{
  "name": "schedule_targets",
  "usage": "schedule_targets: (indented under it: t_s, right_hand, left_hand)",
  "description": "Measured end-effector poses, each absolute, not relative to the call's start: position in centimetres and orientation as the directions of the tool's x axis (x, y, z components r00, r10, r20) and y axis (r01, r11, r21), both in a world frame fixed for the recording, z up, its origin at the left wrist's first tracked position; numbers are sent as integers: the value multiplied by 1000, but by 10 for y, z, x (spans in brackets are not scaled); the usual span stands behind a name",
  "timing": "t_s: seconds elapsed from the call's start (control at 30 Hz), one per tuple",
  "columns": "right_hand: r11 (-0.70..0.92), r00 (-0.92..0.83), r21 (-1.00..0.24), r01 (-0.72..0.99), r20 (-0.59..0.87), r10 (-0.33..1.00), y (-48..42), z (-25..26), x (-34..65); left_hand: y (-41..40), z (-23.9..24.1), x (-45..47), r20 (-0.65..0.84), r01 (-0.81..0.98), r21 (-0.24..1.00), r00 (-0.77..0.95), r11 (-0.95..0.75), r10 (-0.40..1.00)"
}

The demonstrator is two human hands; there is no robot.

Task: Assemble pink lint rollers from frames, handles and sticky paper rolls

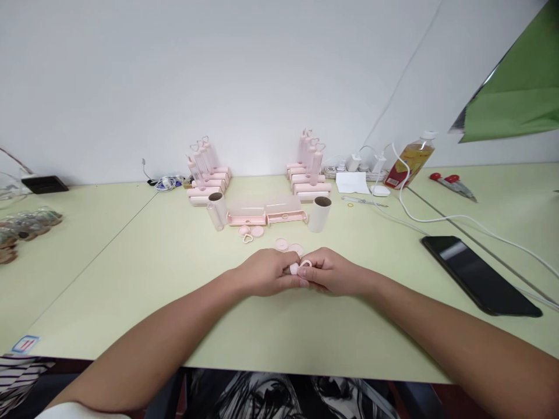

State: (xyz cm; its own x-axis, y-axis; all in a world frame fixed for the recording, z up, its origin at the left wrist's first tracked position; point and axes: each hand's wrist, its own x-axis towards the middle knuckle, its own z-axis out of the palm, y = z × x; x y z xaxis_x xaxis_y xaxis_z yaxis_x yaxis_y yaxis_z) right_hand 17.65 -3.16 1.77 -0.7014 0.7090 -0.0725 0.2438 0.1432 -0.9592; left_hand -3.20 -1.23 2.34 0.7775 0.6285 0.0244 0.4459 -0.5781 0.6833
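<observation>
Both hands meet over the table near its middle. My left hand (pixel 271 272) is closed around a small pale pink cap-like piece (pixel 294 268), mostly covered by the fingers. Pressed against it, my right hand (pixel 329 271) pinches a pale heart-shaped ring (pixel 307 263); whether the two pieces are joined is hidden. Just beyond the fingers lie a pink disc (pixel 281 244) and a larger round piece (pixel 296 249). Farther left, a second heart-shaped ring (pixel 248 238) rests beside a domed pink piece (pixel 244 231) and another pink disc (pixel 258 231).
Two open pink holders (pixel 287 217) lie between a clear tube (pixel 216 216) and a cardboard-cored film roll (pixel 320 215). Rows of pink heart-topped tubes (pixel 315 169) stand behind. At right are a phone (pixel 480 273), a white cable (pixel 458 217), a drink bottle (pixel 410 160) and red-handled pliers (pixel 454 184).
</observation>
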Motion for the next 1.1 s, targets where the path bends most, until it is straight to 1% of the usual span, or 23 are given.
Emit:
schedule_targets:
  t_s: [0.07,0.1,0.17,0.2,0.27,0.37,0.47,0.53,0.6,0.67,0.73,0.8,0.87,1.0,1.1]
  right_hand:
    - [281,-728,-927,249,12,685,-31,20,178]
    - [351,-721,-899,263,58,690,-30,22,179]
    - [444,-675,-832,333,119,728,-29,25,180]
    - [454,-634,-804,384,128,762,-28,26,181]
    - [410,-528,-770,489,113,842,-25,26,182]
    - [284,-388,-752,595,41,921,-20,27,187]
    - [212,-387,-700,682,-99,917,-18,26,190]
    - [201,-389,-631,749,-173,905,-19,25,190]
    - [202,-349,-549,811,-176,921,-20,23,186]
    - [194,-291,-477,857,-138,947,-20,21,181]
    - [161,-231,-443,882,-107,967,-19,21,175]
    - [131,-188,-449,884,-85,979,-16,21,171]
    - [124,-173,-477,870,-60,983,-14,21,171]
    - [145,-186,-587,797,-9,983,-13,20,174]
    - [141,-192,-662,736,-4,981,-14,17,177]
  left_hand:
    - [-9,24,-35,-1,340,823,801,-454,598]
    - [-8,24,-37,2,290,871,804,-396,594]
    - [-7,24,-38,28,230,914,787,-335,617]
    - [-7,24,-39,39,223,919,770,-325,637]
    - [-6,24,-40,44,233,921,733,-311,679]
    - [-4,23,-41,45,266,917,674,-298,737]
    - [-2,20,-40,85,279,910,597,-306,798]
    - [0,18,-39,144,263,904,553,-336,821]
    - [1,18,-38,204,268,881,528,-390,824]
    - [1,18,-37,259,311,834,509,-455,821]
    - [2,19,-37,299,358,794,474,-492,828]
    - [2,19,-37,295,364,807,434,-465,851]
    - [2,18,-36,254,316,861,410,-398,876]
    - [4,14,-36,215,148,945,390,-292,895]
    - [6,13,-34,128,25,988,419,-153,899]
